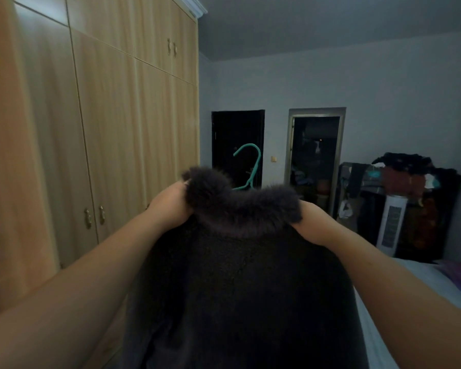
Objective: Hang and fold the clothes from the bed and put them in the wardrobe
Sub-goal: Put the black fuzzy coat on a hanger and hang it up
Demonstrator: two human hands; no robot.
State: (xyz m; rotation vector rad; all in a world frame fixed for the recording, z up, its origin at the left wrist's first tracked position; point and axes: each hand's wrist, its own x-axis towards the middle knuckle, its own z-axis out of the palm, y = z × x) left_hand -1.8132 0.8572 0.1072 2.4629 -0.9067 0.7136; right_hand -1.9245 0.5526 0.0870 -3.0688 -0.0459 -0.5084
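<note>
Up close, a dark fleecy coat with a furry collar hangs between both hands: the left hand and right hand each curl their fingers round a shoulder. A teal hanger pokes up behind the collar. The wardrobe stands left, the bed right. No writing is legible.

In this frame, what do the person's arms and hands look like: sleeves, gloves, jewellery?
Both forearms are bare right to the frame edges, no sleeve visible. The left hand and right hand wear no gloves; no watch, bracelet or ring shows on the visible parts. The fingers are mostly hidden.
</note>
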